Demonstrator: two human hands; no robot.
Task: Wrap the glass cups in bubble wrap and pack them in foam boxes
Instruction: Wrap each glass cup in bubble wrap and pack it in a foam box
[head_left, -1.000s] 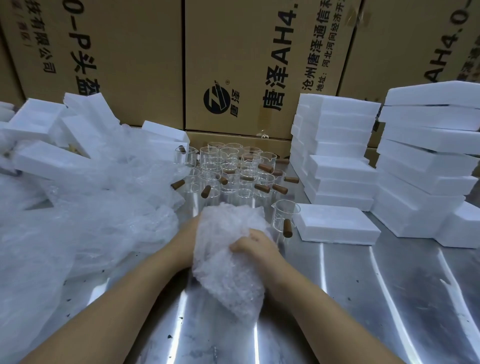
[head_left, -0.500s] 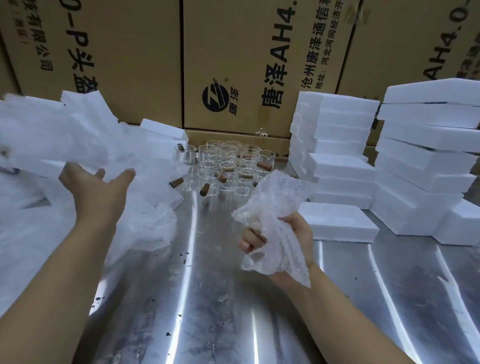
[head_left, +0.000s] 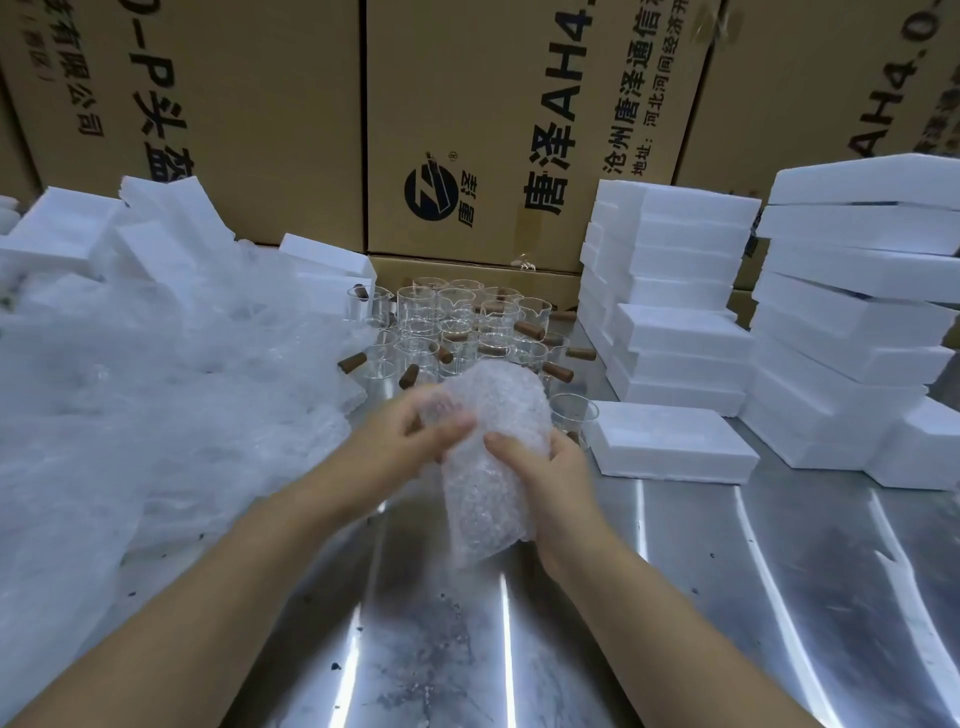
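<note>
Head view: both hands on the bubble-wrap bundle (head_left: 493, 467), front and centre over the steel table (head_left: 727, 597).
The left hand (head_left: 400, 441) curls fingers and thumb round the bundle's upper left, and the right hand (head_left: 545, 478) grips the right side, thumb across the front. Right behind sits a cluster of glass cups (head_left: 457, 322) with brown handles; the bundle hides the nearest ones. A lone foam box (head_left: 670, 441) lies just right, foam box stacks (head_left: 675, 291) beyond, loose bubble wrap (head_left: 156, 389) heaped left, cardboard cartons (head_left: 493, 130) at the back. The bundle is cloudy, crumpled, tapering downward; what's inside cannot be made out.
</note>
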